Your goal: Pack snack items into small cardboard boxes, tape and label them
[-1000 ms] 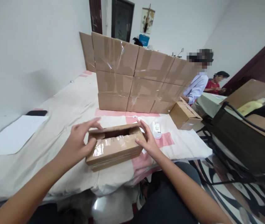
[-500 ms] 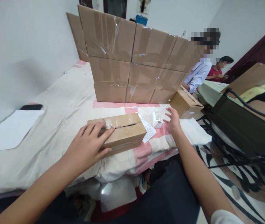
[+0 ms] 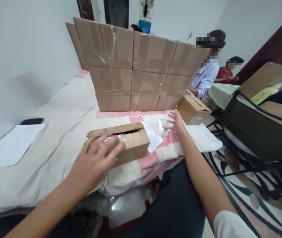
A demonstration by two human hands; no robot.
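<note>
A long cardboard box (image 3: 133,137) with tape on its top lies on the cloth-covered bed (image 3: 63,129) in front of me. My left hand (image 3: 97,158) rests on the box's near left end, fingers spread over the taped flap. My right hand (image 3: 177,123) is stretched out to the right, fingers apart, just beside a small white device (image 3: 161,128). A white sheet of labels (image 3: 152,140) lies between the box and the device.
A wall of stacked taped cartons (image 3: 136,66) stands at the back of the bed. A smaller carton (image 3: 192,109) sits at its right end. Two people (image 3: 206,76) sit behind it. A dark bag (image 3: 252,129) is at right; white paper (image 3: 9,145) and a phone (image 3: 31,121) at left.
My right hand left the box's right end and reached out to the white device. My left hand moved onto the box top and pressed the flaps down; the view shifted.
</note>
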